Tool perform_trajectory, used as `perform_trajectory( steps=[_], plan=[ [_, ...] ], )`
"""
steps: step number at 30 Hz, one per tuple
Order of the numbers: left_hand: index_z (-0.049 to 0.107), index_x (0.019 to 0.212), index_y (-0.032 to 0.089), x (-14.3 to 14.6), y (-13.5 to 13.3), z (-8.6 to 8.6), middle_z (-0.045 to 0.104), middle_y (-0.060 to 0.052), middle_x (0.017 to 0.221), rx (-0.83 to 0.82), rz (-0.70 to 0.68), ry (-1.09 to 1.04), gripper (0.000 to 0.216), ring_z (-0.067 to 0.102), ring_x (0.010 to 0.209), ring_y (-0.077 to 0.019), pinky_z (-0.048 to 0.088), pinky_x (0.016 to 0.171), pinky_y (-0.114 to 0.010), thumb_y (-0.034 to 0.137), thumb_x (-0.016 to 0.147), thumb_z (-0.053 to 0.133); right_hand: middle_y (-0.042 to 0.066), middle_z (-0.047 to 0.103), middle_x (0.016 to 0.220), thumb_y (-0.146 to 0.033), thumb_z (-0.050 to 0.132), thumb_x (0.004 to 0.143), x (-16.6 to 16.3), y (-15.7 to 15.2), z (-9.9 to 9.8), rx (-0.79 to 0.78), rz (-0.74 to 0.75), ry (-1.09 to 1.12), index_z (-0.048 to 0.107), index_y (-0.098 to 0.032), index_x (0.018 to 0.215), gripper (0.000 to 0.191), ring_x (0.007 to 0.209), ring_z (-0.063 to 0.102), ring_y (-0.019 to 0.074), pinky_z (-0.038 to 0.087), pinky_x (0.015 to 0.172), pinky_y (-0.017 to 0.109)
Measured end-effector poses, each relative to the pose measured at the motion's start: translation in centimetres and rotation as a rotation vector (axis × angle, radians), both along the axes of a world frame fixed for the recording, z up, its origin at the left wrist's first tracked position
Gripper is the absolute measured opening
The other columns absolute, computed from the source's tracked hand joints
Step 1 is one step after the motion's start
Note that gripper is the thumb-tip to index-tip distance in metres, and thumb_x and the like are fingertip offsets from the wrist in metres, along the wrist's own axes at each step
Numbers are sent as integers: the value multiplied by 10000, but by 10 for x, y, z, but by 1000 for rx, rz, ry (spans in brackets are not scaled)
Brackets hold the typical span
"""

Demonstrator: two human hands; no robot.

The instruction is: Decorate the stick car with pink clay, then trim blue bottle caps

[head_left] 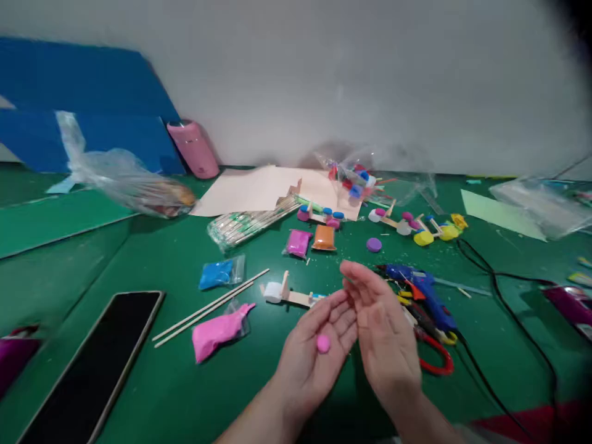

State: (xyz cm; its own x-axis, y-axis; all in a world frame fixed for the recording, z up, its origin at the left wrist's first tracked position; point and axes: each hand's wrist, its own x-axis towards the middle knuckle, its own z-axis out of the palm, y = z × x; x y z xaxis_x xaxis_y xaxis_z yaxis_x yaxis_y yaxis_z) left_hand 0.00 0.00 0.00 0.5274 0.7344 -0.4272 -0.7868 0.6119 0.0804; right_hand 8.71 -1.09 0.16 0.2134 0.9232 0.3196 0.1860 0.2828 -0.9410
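A small pink clay ball [323, 343] rests on the upturned palm of my left hand [317, 351], whose fingers are slightly curled. Beside it my right hand [386, 333] stands on edge with its fingers stretched and nothing in it, its fingertips meeting the left fingers. Just behind my hands lies a little stick car [296, 298] with a white cap wheel, partly covered by the left fingers. An opened bag of pink clay [217, 333] lies to the left, near two thin wooden sticks [210, 306].
A blue glue gun [430, 296] and red-handled scissors [437, 364] lie at right, with a black cord trailing. A phone [92, 370] is at left. Behind are clay packets [324, 238], a purple cap [374, 245], finished stick cars [400, 225] and bagged sticks [252, 225].
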Motion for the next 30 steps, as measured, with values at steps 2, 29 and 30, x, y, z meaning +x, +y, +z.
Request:
perform_trajectory(
  steps=[2, 29, 30],
  plan=[
    [627, 891, 41, -3, 0, 2, 675, -113, 862, 22, -20, -50, 327, 609, 860, -163, 355, 927, -311, 209, 863, 348, 56, 473, 1113, -181, 423, 826, 7, -13, 3, 74, 25, -212, 505, -249, 1071, 268, 1046, 462, 199, 408, 860, 378],
    [616, 907, 93, -12, -6, 18, 656, -114, 885, -42, 3, -71, 383, 535, 1034, -213, 362, 923, -323, 360, 853, 346, 80, 498, 1090, -240, 568, 752, 7, -22, -6, 203, 125, -806, 517, -199, 1116, 371, 1027, 419, 262, 330, 842, 438],
    [621, 893, 94, -12, -6, 16, 658, -108, 872, -34, 4, -75, 374, 537, 1030, -209, 364, 921, -317, 344, 856, 345, 83, 490, 1108, -243, 570, 747, 7, -23, -6, 195, 144, -810, 506, -190, 1134, 395, 1041, 408, 266, 321, 855, 443]
  ],
)
